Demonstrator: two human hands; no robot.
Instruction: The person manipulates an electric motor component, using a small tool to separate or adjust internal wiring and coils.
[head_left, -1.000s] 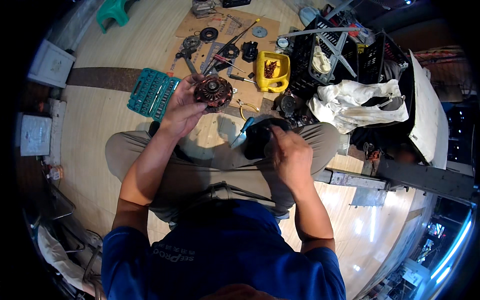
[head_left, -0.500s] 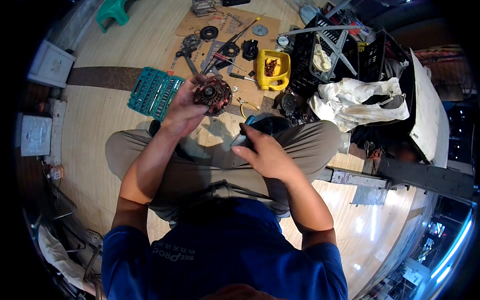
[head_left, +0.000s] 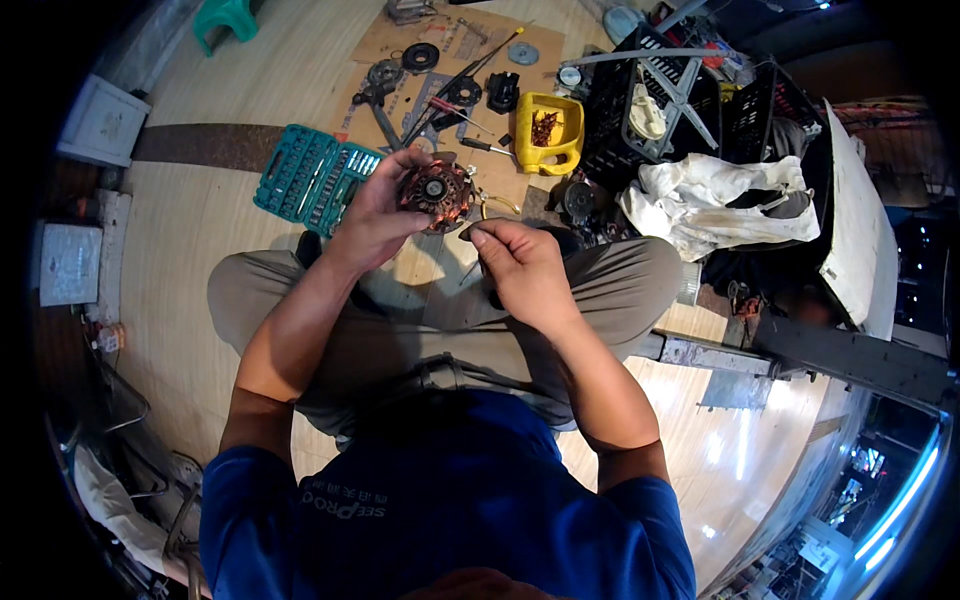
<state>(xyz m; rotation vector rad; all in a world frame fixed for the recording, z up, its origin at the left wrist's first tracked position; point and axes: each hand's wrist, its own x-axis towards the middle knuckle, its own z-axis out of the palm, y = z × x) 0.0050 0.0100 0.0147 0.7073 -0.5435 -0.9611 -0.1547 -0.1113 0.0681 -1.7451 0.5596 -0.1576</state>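
My left hand grips a round motor part with copper windings and a central hub, held up over the floor between my legs. Just below and right of it, my right hand has its fingers curled with the thumb pressed against the index finger, near something small and dark that I cannot make out. A thin shaft shows below these fingers, partly hidden. Behind the part lie yellow-handled pliers and an open teal socket set, on the left.
Cardboard bears dark metal parts, rods and screwdrivers. A yellow cut jug holds small copper-coloured pieces. Black crates, a white rag and a metal beam are at right, a green stool at upper left.
My left hand has shifted slightly right with the motor part. My right hand has risen from beside my knee toward it, over the blue screwdriver seen earlier, and its fingers have closed.
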